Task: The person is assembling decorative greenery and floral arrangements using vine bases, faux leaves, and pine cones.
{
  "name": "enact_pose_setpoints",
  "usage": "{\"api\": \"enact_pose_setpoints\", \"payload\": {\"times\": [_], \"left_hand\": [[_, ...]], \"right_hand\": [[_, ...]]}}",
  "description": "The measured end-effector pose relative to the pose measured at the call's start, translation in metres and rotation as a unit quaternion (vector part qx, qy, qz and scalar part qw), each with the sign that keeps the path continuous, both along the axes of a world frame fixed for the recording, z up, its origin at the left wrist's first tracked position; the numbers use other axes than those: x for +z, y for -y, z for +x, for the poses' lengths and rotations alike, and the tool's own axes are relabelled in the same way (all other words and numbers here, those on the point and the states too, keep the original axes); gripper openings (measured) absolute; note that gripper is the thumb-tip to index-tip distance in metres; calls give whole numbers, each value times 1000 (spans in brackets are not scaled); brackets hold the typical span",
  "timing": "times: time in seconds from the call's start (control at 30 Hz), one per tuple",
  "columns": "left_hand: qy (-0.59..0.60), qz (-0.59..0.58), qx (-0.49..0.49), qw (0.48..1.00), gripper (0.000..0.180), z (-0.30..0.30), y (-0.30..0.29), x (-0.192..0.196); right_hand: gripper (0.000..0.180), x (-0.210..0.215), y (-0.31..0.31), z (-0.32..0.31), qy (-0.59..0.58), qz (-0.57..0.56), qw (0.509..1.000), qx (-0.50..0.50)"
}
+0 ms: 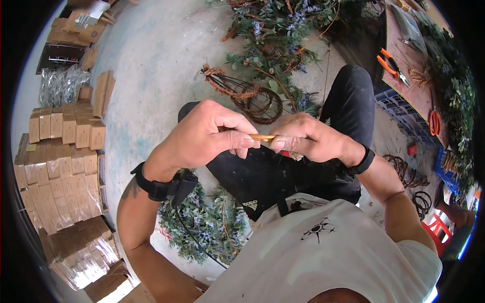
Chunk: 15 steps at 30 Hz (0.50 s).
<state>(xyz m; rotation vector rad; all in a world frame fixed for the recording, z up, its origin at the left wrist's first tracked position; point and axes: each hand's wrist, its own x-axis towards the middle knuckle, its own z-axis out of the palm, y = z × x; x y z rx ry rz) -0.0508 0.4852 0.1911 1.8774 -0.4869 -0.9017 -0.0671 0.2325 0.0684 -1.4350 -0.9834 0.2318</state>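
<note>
Two hands meet above the lap, both pinched on one short tan strip of raffia-like fibre [262,137]. Left hand [209,134]: fingers curled narrow, thumb and forefinger clamped on the strip's left end. Right hand [305,137]: fingers curled narrow, thumb tip pressing the strip's right end. The strip runs level between the two thumbs, over the black trousers [273,174].

Black wrist strap [156,187] on the left forearm, black band [365,160] on the right wrist.

Packages: stacks of small tan cardboard boxes [63,131] along the left edge of the concrete floor [156,60], several rows deep; lower ones wrapped in clear film [83,257]. Clear plastic bags [60,83] piled near the upper left. Loose flat cartons [83,25] at the top-left corner. Labels too small to tell.

Floor ahead of the knees: brown twig wreath ring [250,96], just beside a heap of green leafy sprigs with blue flowers [278,30]. Another green and blue bunch [204,227] under the left forearm.

Brown board table [404,55] at the upper right: orange-handled pliers [391,63] near its left edge, red-handled scissors [434,121] at its near corner.
</note>
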Motion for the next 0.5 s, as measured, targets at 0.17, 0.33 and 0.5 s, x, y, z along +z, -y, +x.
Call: {"api": "enact_pose_setpoints", "payload": {"times": [0.17,0.33,0.5], "left_hand": [[-76,-163,59,982,21,2,9,-36],[202,-163,149,954,16,1,15,-55],[634,52,59,769,30,-4,21,-49]], "right_hand": [[36,-4,7,16,-171,45,979,105],[35,2,8,24,-192,21,979,62],[32,-2,14,14,-228,-30,973,31]]}}
